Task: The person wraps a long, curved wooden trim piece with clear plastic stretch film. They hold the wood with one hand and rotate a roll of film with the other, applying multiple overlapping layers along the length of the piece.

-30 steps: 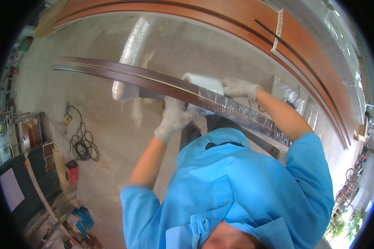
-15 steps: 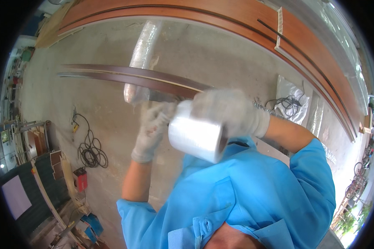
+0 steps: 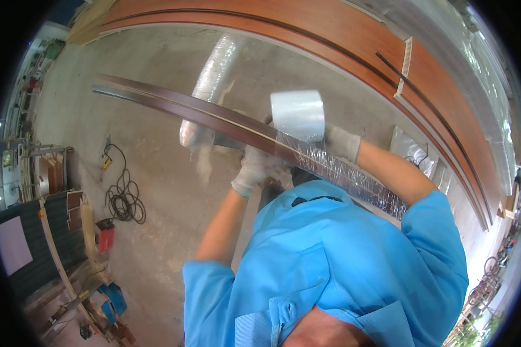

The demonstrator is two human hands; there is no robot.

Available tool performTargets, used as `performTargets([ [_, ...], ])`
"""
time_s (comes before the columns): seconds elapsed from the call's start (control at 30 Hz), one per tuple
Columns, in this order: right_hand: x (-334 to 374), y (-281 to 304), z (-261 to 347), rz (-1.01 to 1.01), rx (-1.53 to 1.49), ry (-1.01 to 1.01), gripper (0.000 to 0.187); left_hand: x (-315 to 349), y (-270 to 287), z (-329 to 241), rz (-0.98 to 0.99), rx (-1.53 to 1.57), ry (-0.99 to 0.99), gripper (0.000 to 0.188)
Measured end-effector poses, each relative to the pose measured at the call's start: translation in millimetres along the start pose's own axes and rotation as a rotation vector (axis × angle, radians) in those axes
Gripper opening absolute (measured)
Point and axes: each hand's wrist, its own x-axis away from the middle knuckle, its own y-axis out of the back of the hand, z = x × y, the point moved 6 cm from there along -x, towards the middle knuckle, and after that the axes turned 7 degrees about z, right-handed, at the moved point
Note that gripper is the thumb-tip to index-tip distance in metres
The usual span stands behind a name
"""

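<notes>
Above the dark wooden strips, a roll of clear stretch film, gripped from behind by the gloved right hand, with film already wound round the strips' near part. Below the strips, gloved left hand closed around them from underneath. Farther out, bare concrete floor, a wrapped bundle, a coiled black cable and long reddish boards.
</notes>
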Motion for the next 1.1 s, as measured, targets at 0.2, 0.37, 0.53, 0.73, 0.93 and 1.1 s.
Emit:
performTargets([
  [0.2,50,-42,54,0.032,1.062,0.003,0.053,34,6,-6,0.085,0.75,0.513,0.054],
  [0.37,132,-128,126,0.38,1.436,0.82,0.05,56,34,-42,0.086,1.115,0.718,0.04],
  [0.53,146,-211,51,0.501,1.798,1.552,0.036,61,51,-58,0.062,0.997,0.81,0.041],
  [0.73,123,-180,89,0.285,1.386,1.308,0.04,53,69,-33,0.047,1.116,0.473,0.049],
  [0.93,50,-97,126,0.083,0.416,0.658,0.02,-1,55,-2,-0.52,1.406,0.33,0.062],
  [1.1,-6,-30,108,0.285,-0.04,0.701,0.027,-22,50,-14,-0.869,1.239,0.434,0.056],
])
